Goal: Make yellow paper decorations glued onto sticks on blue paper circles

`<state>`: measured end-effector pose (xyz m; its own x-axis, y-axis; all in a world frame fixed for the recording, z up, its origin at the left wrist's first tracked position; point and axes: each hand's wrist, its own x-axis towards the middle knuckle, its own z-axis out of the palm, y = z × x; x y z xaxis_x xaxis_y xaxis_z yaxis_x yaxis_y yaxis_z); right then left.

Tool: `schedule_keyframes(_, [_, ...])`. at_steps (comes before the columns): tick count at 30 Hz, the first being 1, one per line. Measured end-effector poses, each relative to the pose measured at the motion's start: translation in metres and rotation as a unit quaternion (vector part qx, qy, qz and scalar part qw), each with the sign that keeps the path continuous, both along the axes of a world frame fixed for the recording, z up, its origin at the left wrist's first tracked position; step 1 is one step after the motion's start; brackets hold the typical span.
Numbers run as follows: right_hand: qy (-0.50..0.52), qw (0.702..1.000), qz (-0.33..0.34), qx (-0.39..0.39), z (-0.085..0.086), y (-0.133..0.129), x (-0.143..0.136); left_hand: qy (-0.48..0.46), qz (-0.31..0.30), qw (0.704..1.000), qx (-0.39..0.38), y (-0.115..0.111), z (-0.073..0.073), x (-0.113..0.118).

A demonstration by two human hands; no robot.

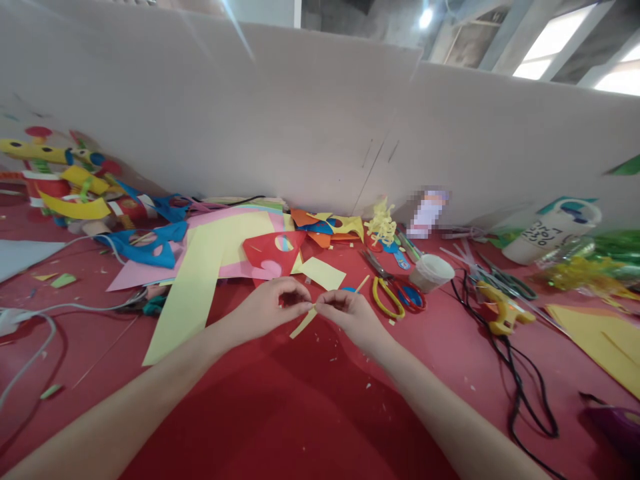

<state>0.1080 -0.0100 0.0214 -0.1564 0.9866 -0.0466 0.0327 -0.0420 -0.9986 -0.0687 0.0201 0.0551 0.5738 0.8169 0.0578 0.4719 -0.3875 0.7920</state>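
Observation:
Near the middle of the red table (320, 413), my left hand (275, 303) and my right hand (350, 315) meet with fingertips pinched on a narrow yellow strip (303, 324). One end of the strip hangs down below the fingers, towards the lower left. The exact point where the fingertips hold it is partly hidden. Just beyond my hands lies a small pale yellow paper piece (324, 273). Scissors with yellow and red handles (387, 298) rest to the right of my right hand. Behind my left hand lies a red cut-out sheet (267, 255).
Yellow paper (187, 293) and pink sheets lie at the left, near blue cut-outs (150, 245). A paper cup (433, 272) stands right of the scissors. Farther right are a yellow glue gun (505, 310) with a black cord and a white container (550, 230). A white board stands behind.

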Motion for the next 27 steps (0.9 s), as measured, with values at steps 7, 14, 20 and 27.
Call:
schedule_keyframes(7, [0.085, 0.994, 0.016, -0.06, -0.001, 0.001, -0.001, -0.018, -0.017, 0.994, -0.107, 0.003, -0.001, -0.003])
schedule_keyframes(14, [0.087, 0.995, 0.011, -0.054, -0.001, 0.002, 0.0, -0.041, 0.005, 0.99, -0.136, 0.004, -0.005, -0.003])
schedule_keyframes(20, [0.069, 0.997, 0.014, -0.005, -0.006, 0.003, 0.001, -0.031, 0.019, 0.989, -0.145, 0.004, -0.009, -0.004])
schedule_keyframes(27, [0.05, 0.999, 0.001, 0.007, -0.008, 0.002, 0.001, -0.027, 0.025, 0.989, -0.142, 0.005, -0.011, -0.003])
